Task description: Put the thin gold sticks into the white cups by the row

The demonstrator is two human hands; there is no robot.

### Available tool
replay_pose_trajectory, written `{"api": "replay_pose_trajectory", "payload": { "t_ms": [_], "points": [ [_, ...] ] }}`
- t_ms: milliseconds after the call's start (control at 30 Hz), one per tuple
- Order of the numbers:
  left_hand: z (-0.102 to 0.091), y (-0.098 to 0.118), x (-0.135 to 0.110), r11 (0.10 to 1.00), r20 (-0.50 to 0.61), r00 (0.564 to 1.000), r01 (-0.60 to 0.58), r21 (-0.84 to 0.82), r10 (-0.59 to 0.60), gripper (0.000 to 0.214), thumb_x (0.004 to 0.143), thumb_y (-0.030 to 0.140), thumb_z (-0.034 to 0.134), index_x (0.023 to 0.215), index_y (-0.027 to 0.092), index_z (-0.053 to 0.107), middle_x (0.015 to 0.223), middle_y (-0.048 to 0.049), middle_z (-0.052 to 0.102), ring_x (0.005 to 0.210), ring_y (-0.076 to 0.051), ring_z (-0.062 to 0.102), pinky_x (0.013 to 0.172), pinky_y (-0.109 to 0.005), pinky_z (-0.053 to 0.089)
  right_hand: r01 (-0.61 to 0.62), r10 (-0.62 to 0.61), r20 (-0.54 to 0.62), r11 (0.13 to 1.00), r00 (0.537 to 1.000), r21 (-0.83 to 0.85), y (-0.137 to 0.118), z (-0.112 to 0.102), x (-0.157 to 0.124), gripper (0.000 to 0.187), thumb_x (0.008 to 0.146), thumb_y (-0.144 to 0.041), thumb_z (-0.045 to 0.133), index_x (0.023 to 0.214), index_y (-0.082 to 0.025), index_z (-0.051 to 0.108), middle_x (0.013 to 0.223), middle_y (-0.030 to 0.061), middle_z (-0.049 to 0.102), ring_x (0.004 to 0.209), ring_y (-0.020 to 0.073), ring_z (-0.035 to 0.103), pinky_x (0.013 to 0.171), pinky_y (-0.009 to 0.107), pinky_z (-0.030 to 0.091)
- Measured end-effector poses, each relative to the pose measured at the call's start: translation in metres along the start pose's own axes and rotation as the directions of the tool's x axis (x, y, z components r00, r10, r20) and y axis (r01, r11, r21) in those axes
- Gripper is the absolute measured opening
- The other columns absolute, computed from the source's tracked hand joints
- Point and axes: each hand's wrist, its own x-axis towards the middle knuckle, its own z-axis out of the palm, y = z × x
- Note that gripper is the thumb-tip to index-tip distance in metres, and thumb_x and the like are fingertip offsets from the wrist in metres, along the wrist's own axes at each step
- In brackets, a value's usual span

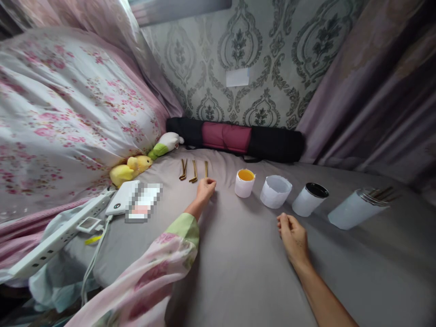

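My left hand [206,188] rests on the sheet with its fingers closed at the near end of a gold-coloured bent straw [206,168]; the hand hides that end. Left of it lie more gold-coloured straws [194,171], and another small group [183,170] beyond those. My right hand [293,236] is curled into a loose fist, nothing showing out of it. Just beyond it stand a white-wrapped cup with a yellow inside [244,186], a wider white cup [275,195], and a white-wrapped can with a dark inside [306,204].
At the right, a pale tall container [356,213] holds several thin sticks. A black and maroon long bag [269,143] lies along the wall. On the left are plush toys [131,170], a white power bank [121,198], a power strip [61,236] and cables [97,259].
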Motion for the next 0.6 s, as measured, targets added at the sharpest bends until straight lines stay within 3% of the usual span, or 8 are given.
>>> {"api": "replay_pose_trajectory", "payload": {
  "t_ms": [200, 400, 600],
  "points": [
    [-0.019, -0.001, 0.016, 0.961, -0.169, 0.972, -0.120, 0.251, 0.165, 0.019, 0.071, 0.016, 0.050, 0.083, 0.011, 0.064, 0.082, -0.0082, 0.064, 0.083, -0.018, 0.057, 0.079, -0.028, 0.041, 0.006, -0.006, -0.007, 1.000, 1.000, 0.012, -0.002, 0.000, 0.000, 0.049, 0.072, -0.062, 0.043, 0.071, -0.016, 0.059, 0.060, 0.0055, 0.059, 0.052, 0.0147, 0.053, 0.048, 0.024, 0.039],
    [-0.021, -0.004, 0.025, 0.898, -0.171, 0.956, -0.149, 0.415, 0.238, 0.023, 0.072, 0.020, 0.053, 0.090, 0.009, 0.062, 0.098, -0.0127, 0.059, 0.093, -0.019, 0.053, 0.085, -0.028, 0.038, 0.002, -0.002, -0.002, 1.000, 1.000, 0.007, -0.001, 0.000, 0.000, 0.049, 0.073, -0.062, 0.042, 0.071, -0.016, 0.059, 0.062, 0.0059, 0.060, 0.053, 0.0153, 0.053, 0.048, 0.024, 0.038],
    [-0.016, -0.008, 0.030, 0.855, -0.154, 0.958, -0.137, 0.500, 0.244, 0.020, 0.072, 0.019, 0.053, 0.089, 0.012, 0.062, 0.098, -0.0120, 0.057, 0.092, -0.020, 0.054, 0.082, -0.029, 0.039, 0.004, -0.004, -0.005, 1.000, 1.000, -0.003, 0.000, 0.000, 0.000, 0.049, 0.073, -0.062, 0.042, 0.072, -0.017, 0.060, 0.063, 0.0059, 0.061, 0.054, 0.0153, 0.054, 0.048, 0.024, 0.038]
  ]
}}
